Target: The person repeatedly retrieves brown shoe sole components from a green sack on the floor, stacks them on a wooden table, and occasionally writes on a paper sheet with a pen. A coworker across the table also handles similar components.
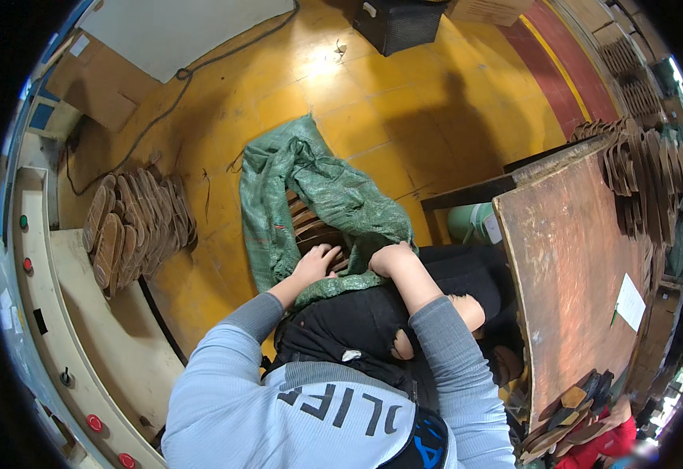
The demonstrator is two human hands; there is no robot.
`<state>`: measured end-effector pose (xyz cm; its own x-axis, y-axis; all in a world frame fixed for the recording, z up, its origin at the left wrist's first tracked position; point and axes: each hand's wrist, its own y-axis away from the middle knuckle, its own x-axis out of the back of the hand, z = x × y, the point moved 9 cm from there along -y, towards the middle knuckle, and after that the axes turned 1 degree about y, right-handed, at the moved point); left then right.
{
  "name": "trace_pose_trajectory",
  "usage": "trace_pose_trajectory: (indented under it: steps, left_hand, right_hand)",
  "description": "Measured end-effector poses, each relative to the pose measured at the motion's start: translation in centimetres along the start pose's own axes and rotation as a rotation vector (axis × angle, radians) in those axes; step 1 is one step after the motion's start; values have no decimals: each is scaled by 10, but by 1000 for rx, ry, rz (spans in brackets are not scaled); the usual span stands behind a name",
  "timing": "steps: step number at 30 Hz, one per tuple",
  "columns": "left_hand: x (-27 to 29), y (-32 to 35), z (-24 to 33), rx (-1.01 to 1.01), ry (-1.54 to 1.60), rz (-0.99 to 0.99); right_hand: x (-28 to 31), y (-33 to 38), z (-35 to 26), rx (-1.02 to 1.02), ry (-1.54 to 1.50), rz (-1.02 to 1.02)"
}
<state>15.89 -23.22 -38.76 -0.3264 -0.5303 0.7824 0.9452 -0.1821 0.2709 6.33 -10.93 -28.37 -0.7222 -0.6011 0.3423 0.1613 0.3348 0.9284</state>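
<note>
A green woven sack (341, 184) lies in front of my knees, its mouth folded back toward me. Inside it, a row of brown shoe soles (310, 223) shows through the opening. My left hand (315, 266) reaches in at the near side, its fingers apart and bent over the nearest soles; whether it grips one I cannot make out. At the sack's right edge my right hand (393, 259) is closed on the green fabric, knuckles up.
Stacks of brown soles (134, 227) stand on the floor at left, beside a machine panel with buttons (36, 273). A worn wooden table (572, 273) is close on my right, with more soles (642, 168) along it. A black crate (400, 27) stands far ahead; a red-sleeved person (611, 438) is lower right.
</note>
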Motion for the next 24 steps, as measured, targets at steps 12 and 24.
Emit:
trace_pose_trajectory:
  steps: [12,24]
  left_hand:
    - [16,-73,-21,230,-436,-246]
    - [-48,-72,12,156,-791,-642]
  right_hand:
    - [-6,7,11,-32,-83,-15]
    - [-7,12,18,-66,-89,13]
